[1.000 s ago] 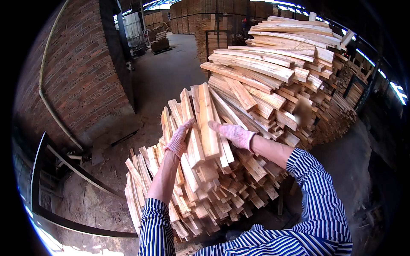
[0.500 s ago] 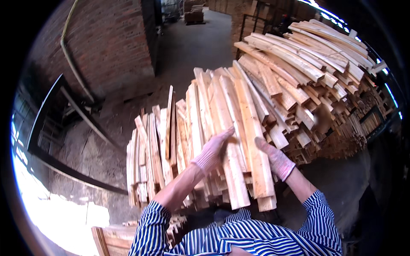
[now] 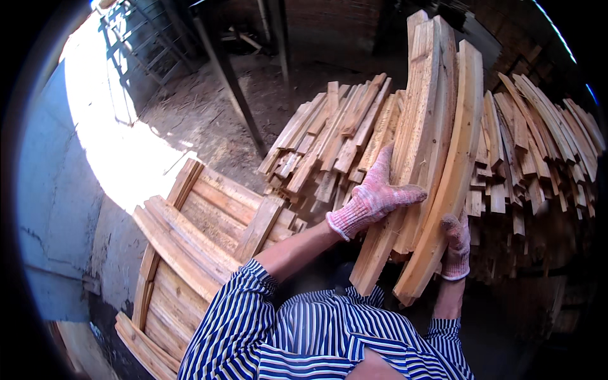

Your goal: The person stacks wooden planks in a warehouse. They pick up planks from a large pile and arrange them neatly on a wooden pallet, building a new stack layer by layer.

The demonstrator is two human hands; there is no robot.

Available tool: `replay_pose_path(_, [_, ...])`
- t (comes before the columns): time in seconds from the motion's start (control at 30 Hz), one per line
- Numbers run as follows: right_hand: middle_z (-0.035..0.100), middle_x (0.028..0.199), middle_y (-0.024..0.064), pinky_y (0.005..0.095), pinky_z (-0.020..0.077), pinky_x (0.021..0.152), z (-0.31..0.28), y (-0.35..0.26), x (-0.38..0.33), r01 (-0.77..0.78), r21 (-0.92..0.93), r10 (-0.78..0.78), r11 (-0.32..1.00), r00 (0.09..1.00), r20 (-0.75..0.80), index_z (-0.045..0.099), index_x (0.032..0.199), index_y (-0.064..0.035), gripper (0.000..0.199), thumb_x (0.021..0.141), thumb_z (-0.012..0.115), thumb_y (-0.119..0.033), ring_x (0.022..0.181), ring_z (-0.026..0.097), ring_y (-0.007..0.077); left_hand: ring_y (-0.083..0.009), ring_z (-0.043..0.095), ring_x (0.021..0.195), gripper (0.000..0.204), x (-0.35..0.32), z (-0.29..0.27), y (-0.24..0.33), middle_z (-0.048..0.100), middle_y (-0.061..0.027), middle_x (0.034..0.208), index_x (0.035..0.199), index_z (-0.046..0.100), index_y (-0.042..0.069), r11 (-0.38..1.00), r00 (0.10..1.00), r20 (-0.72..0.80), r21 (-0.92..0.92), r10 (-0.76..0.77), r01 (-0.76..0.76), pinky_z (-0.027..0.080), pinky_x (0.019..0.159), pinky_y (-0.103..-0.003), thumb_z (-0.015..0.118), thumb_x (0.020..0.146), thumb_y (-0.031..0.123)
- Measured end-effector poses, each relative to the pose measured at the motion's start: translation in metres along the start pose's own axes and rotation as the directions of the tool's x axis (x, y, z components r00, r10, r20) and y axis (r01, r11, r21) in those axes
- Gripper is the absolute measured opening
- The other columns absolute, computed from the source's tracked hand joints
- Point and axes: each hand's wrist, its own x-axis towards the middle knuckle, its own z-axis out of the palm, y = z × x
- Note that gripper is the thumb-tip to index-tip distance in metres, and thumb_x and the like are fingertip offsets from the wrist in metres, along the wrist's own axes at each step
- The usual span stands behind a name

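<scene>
Head; held boards partly hide plank pile; lumber stack at left

Along the left edge rose a pale blue-grey wall. Beside it, a curved strip of sunlit floor glared almost white. At the upper left, near the sunlight, stood a ladder-like frame with crossbars. To its right, a dark metal post slanted across brown, debris-littered ground. Farther back, at the top, a reddish-brown brick wall lay in shadow. A thin streak of light crossed the upper right corner.
</scene>
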Motion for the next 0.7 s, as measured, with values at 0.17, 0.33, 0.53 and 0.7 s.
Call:
replay_pose_path(0.17, [0.053,0.142,0.0183,0.0402,0.0509,0.103,0.125,-0.016,-0.022,0.081,-0.215,-0.044,0.973,0.984,0.172,0.024,0.157,-0.0011,0.115,0.066,0.091,-0.021,0.124,0.058,0.0297,-0.0225,0.065,0.108,0.084,-0.057,-0.082,0.094,0.064,-0.0147,0.119,0.140,0.043,-0.002,0.988,0.973,-0.185,-0.042,0.137,-0.147,0.057,0.094,-0.035,0.090,0.076,0.023])
replay_pose_path(0.33, [0.058,0.135,0.0125,0.0387,0.0511,0.101,0.254,-0.022,-0.012,0.189,0.108,-0.217,0.976,0.813,0.540,0.033,0.154,-0.0039,0.104,0.066,0.086,-0.020,0.121,0.059,0.0267,-0.0209,0.069,0.102,0.060,-0.179,-0.143,0.150,0.066,-0.0121,0.113,0.133,0.048,0.003,0.874,0.778,-0.408,0.133,0.478,-0.467,0.062,0.088,-0.035,0.081,0.082,0.003])
replay_pose_path(0.53, [0.066,0.122,0.0068,0.0370,0.0515,0.097,0.395,-0.052,0.028,0.063,0.373,-0.345,0.926,0.545,0.764,0.056,0.135,-0.0056,0.069,0.071,0.082,-0.015,0.113,0.062,0.0199,-0.0227,0.068,0.105,0.065,-0.252,-0.187,0.199,0.066,-0.0109,0.117,0.133,0.048,0.003,0.764,0.597,-0.500,0.542,0.628,-0.350,0.062,0.087,-0.036,0.083,0.078,-0.001])
replay_pose_path(0.7, [0.064,0.129,0.0049,0.0353,0.0505,0.103,0.473,-0.010,0.060,0.036,0.194,-0.195,0.980,0.311,0.930,0.051,0.140,-0.0095,0.092,0.059,0.092,0.000,0.119,0.059,0.0178,-0.0186,0.065,0.114,0.070,-0.301,-0.283,0.151,0.067,-0.0099,0.125,0.134,0.053,0.006,0.762,0.636,-0.536,0.634,0.555,-0.131,0.060,0.089,-0.034,0.088,0.074,0.006])
